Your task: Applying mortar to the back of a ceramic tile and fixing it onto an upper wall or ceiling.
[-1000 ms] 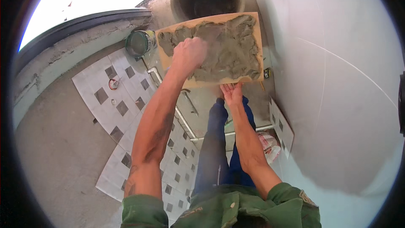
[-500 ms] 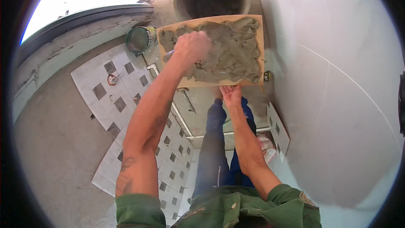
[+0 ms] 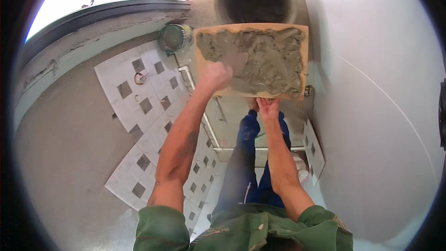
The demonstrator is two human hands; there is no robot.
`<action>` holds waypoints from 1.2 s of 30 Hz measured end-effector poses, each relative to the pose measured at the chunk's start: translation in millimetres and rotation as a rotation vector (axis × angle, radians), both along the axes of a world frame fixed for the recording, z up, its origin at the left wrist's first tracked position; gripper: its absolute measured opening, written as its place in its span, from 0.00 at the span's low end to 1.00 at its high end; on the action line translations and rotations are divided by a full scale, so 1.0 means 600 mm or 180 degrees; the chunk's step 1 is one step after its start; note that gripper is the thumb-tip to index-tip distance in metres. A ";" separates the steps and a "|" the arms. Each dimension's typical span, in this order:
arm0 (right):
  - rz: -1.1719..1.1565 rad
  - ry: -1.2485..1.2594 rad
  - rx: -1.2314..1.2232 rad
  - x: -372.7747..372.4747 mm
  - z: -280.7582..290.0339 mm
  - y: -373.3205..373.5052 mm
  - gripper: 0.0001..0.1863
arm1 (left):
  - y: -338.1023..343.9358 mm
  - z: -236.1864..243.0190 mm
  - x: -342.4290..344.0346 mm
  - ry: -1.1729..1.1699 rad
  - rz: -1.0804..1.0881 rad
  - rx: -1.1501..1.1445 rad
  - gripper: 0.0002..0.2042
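Note:
A tan rectangular tile or board (image 3: 200, 65) is held out level, its upper face covered with thick, ridged grey mortar (image 3: 274, 62). My right hand (image 3: 268, 108) supports its near edge, palm up, with the fingers hidden underneath. Over the left part of the board, my left hand (image 3: 216, 76) is closed round the handle of a trowel (image 3: 238, 62). The trowel's blade lies against the mortar, slightly blurred, pointing away to the right.
Beyond the board stands a large round tub (image 3: 254, 0) with dark contents. A small bucket (image 3: 172, 38) is left of it. Patterned floor tiles (image 3: 153, 81) spread to the left, beside white pipes (image 3: 206, 123). A pale wall (image 3: 371, 111) rises at right, a tile (image 3: 313, 148) leaning there.
My left hand has drawn the trowel nearer, toward the board's near left, and its blade now shows. The board and surroundings sit further right in view; my right hand keeps its hold.

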State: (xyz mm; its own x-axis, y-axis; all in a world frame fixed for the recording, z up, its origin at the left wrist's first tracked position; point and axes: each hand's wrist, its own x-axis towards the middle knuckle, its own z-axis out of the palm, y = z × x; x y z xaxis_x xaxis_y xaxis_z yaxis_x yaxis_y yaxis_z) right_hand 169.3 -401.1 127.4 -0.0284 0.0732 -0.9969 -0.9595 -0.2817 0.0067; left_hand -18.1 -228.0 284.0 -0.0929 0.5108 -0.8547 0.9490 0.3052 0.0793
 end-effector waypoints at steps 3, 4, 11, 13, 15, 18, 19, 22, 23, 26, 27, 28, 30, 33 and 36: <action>0.0087 -0.0018 -0.0111 0.000 -0.005 -0.004 0.27 | -0.049 0.029 -0.012 0.0173 0.0208 0.0648 0.21; 0.0065 0.0005 0.0043 -0.002 -0.007 -0.006 0.27 | -0.056 0.031 -0.008 0.0075 0.0238 0.0729 0.21; 0.0239 -0.0092 0.0022 -0.003 -0.008 -0.003 0.30 | -0.055 0.007 -0.032 -0.0045 -0.0174 0.1065 0.19; 0.0227 0.0020 0.0294 -0.003 -0.003 -0.001 0.28 | -0.051 0.008 -0.068 0.0105 0.0132 0.1171 0.20; 0.0252 -0.0017 0.0402 -0.003 0.001 0.000 0.27 | -0.040 0.007 -0.100 0.0321 0.0094 0.0814 0.22; 0.0163 -0.0036 0.0275 -0.003 0.002 -0.002 0.27 | -0.006 -0.015 -0.126 0.0493 0.0395 0.0800 0.22; 0.0121 0.0013 0.0306 -0.003 0.001 -0.003 0.27 | 0.000 -0.023 -0.132 0.0524 0.0419 0.0835 0.22; 0.0161 0.0023 0.0337 0.000 -0.001 -0.003 0.27 | -0.009 -0.034 -0.147 0.0467 0.0386 0.0907 0.21; 0.0254 -0.0104 0.0152 -0.001 -0.001 -0.001 0.27 | -0.021 -0.031 -0.153 0.0205 0.0450 0.0546 0.22; 0.0102 -0.0115 0.0091 0.000 0.000 0.004 0.27 | -0.060 -0.013 -0.164 -0.0083 0.0655 -0.0106 0.23; 0.0099 -0.0065 0.0344 0.000 0.001 0.007 0.27 | -0.062 -0.008 -0.162 -0.0129 0.0821 -0.0422 0.22; 0.0122 -0.0063 0.0278 -0.001 0.002 0.007 0.27 | -0.062 -0.002 -0.154 -0.0167 0.0761 -0.0372 0.22; 0.0133 -0.0076 0.0225 -0.001 0.004 0.008 0.26 | -0.040 0.004 -0.125 -0.0239 -0.0191 0.0490 0.19; 0.0165 -0.0200 0.0315 0.000 0.004 0.005 0.27 | 0.029 -0.004 -0.066 -0.0166 -0.0850 0.0676 0.17; -0.0015 0.0057 0.0435 0.003 -0.001 0.003 0.30 | 0.053 -0.023 -0.021 -0.0294 0.0154 0.0678 0.18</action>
